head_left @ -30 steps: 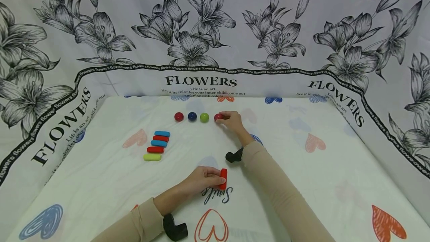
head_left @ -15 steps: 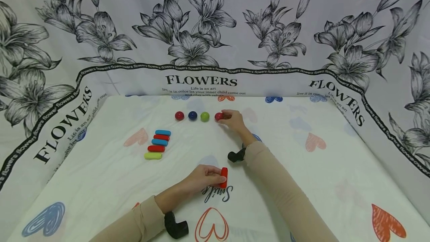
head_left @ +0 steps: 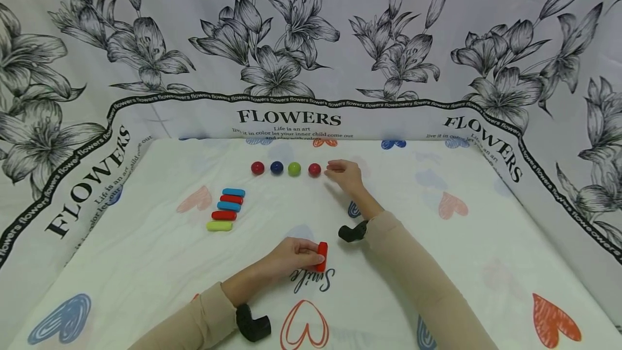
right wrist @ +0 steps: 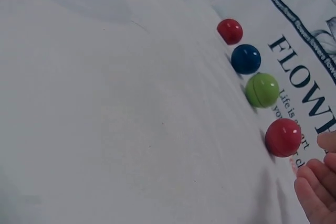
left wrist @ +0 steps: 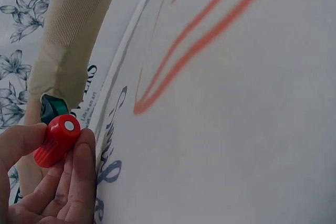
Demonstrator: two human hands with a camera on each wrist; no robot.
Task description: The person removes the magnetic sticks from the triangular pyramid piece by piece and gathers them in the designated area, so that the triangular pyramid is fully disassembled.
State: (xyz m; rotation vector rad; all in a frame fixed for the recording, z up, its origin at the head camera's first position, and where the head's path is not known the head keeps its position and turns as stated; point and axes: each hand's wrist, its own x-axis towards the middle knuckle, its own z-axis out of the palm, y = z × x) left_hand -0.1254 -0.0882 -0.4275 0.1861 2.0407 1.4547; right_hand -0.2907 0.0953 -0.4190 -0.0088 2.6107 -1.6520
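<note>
My left hand (head_left: 293, 255) pinches a short red cylinder (head_left: 322, 257) over the "Smile" lettering. In the left wrist view the red cylinder (left wrist: 56, 141) sits between thumb and fingers, a white dot on its end. At the back of the table my right hand (head_left: 346, 175) holds nothing, its fingers relaxed just right of a red ball (head_left: 314, 169). A small gap separates fingertips and ball in the right wrist view. That ball ends a row with a green ball (head_left: 293, 169), a dark blue ball (head_left: 276, 168) and another red ball (head_left: 257, 168).
Left of centre lies a slanted column of cylinders: a yellow-green cylinder (head_left: 220, 226) nearest, then red and blue ones such as the blue cylinder (head_left: 234, 192) at the far end. A flower-print curtain (head_left: 291, 69) rises behind the heart-patterned tablecloth (head_left: 160, 263).
My right hand has let go of the red ball at the row's right end and drawn back slightly to the right. The left hand keeps its hold on the red cylinder, nearly still.
</note>
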